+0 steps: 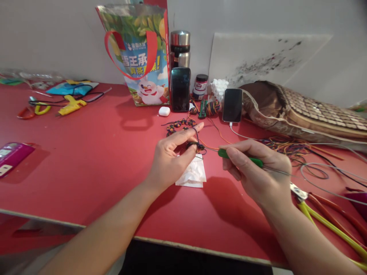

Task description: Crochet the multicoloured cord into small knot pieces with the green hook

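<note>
Between the thumb and fingers of my left hand is a dark, multicoloured braided cord. A loop of it passes round the raised index finger. More of the knotted cord trails on the table behind that hand. My right hand is closed on a green-handled crochet hook, its thin metal shaft pointing left to the braid. Whether the tip is inside a knot is too small to tell. An orange strand runs near the shaft. Below my left hand lies a white paper packet.
Pliers with yellow and red handles lie at the right, near loose cords. Two phones, a carrier bag, a flask and a jar stand behind. A yellow glue gun lies left.
</note>
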`<state>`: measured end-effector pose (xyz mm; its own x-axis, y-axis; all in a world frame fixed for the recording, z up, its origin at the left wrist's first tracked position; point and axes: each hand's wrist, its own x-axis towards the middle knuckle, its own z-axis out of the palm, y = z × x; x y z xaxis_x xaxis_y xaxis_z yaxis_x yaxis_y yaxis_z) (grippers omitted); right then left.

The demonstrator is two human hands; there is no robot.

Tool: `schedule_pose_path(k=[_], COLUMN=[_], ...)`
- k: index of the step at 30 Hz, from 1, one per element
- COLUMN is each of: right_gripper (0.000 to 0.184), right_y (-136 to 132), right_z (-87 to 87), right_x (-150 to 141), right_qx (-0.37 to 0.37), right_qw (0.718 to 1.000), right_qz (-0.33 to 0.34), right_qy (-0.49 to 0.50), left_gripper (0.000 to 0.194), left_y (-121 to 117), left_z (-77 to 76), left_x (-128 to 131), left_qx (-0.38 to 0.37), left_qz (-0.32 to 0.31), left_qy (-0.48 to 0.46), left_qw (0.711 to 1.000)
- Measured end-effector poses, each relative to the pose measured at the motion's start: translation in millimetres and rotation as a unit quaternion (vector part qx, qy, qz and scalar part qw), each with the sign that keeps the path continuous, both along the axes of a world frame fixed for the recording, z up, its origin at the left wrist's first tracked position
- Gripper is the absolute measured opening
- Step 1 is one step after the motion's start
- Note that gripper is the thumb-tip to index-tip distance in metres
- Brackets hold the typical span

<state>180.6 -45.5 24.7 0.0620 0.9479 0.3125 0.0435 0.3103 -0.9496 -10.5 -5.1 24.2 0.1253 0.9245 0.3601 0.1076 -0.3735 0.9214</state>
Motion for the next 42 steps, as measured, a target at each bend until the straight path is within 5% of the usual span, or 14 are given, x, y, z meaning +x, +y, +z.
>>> schedule_pose_path(k=[8,19,28,32,42], right_gripper=[0.017,0.026,0.017,0.019,0.023], right_y=[8,17,8,8,14], right_z=[4.5,9.1,5.0,1.9,-4.2], right_x=[5,1,-9,-15,-16], right_qx=[-0.105,-0.157,-0.106,-0.105,-0.139], right_qw=[0.988,0.967,0.963,0.966,0.960], right_qz=[0.040,0.066,0.109,0.058,0.063], right_qy=[0.110,0.188,0.222,0.230,0.236], left_gripper=[0.034,0.043,0.036,0.031,0.035], left_y=[2,-1,-6,-7,0], left_z=[-3.5,1.8,-2.1,-3.4,0.4], left_x=[-2,1,10,12,3], left_qx=[-0.061,-0.133,-0.208,-0.209,-0.209], left_qz=[-0.027,-0.071,-0.133,-0.103,-0.053], left_qy=[-0.064,-0.159,-0.280,-0.290,-0.243], left_qw=[0.996,0.976,0.928,0.928,0.946])
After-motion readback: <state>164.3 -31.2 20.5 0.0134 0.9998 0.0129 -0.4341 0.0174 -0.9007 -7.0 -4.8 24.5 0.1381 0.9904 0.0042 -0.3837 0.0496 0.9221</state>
